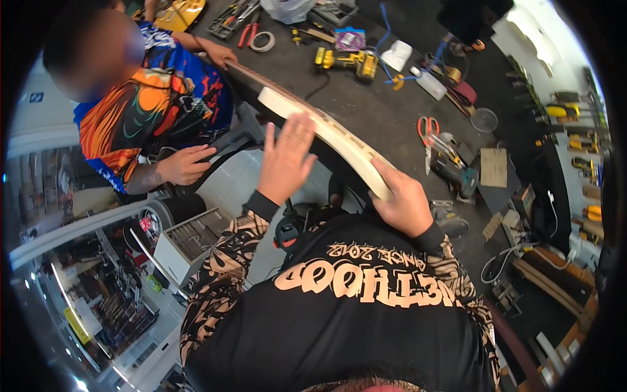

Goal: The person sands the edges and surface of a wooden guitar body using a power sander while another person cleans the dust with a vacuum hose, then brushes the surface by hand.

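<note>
A long, curved, cream-coloured piece with a smooth pale face stands along the near edge of the workbench. My right hand is closed around its right end, the thumb on the near side. My left hand is open, fingers spread upward, the fingertips at the near side of the piece toward its left end. Whether those fingertips press on it I cannot tell. Some light brown wood shows just behind the piece; its far side is hidden from me.
On the dark workbench lie a yellow cordless drill, red-handled scissors, a roll of tape, a white bottle and a teal power tool. A co-worker stands at the left, one hand at the bench edge. Below stands a drawer cabinet.
</note>
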{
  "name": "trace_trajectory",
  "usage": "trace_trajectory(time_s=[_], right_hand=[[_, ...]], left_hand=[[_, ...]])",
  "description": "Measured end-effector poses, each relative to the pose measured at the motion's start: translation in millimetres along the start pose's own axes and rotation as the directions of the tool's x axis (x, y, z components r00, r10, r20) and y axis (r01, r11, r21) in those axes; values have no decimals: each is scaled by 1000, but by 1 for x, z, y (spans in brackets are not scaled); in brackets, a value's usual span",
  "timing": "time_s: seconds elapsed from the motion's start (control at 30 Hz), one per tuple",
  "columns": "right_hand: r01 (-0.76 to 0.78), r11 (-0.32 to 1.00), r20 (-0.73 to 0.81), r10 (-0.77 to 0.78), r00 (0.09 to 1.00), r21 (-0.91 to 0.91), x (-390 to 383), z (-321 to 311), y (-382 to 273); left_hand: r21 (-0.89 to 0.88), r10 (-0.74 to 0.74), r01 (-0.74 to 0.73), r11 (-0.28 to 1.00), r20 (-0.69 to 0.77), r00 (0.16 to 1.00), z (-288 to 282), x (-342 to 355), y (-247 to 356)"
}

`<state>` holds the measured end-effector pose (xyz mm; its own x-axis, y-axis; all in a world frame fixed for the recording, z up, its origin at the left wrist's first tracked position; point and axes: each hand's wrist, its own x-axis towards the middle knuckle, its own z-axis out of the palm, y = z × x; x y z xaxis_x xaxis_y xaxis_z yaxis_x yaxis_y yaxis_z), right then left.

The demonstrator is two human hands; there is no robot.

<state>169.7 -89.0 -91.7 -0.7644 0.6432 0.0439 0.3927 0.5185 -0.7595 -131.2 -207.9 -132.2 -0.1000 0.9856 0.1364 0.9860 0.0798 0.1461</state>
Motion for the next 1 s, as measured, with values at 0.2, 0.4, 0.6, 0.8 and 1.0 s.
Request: trace_trajectory(time_s=[0.2,0.4,0.6,0.8,1.0], right_hand=[[21,997,-168,-34,985,-76,-6,-11,28],[-76,997,-207,77,975,12,-23,-26,73],[-134,985,-272,160,949,112,-44,-27,118],[-136,980,-308,175,935,144,-87,-14,180],[-445,851,-179,501,847,278,-119,30,239]], left_hand=[[110,-135,141,984,-58,989,-4,48,-22],[22,74,-75,997,46,996,11,67,45],[-310,123,-122,943,-19,992,20,68,138],[-172,355,-352,920,-9,935,13,69,219],[79,511,-514,854,51,858,20,84,277]])
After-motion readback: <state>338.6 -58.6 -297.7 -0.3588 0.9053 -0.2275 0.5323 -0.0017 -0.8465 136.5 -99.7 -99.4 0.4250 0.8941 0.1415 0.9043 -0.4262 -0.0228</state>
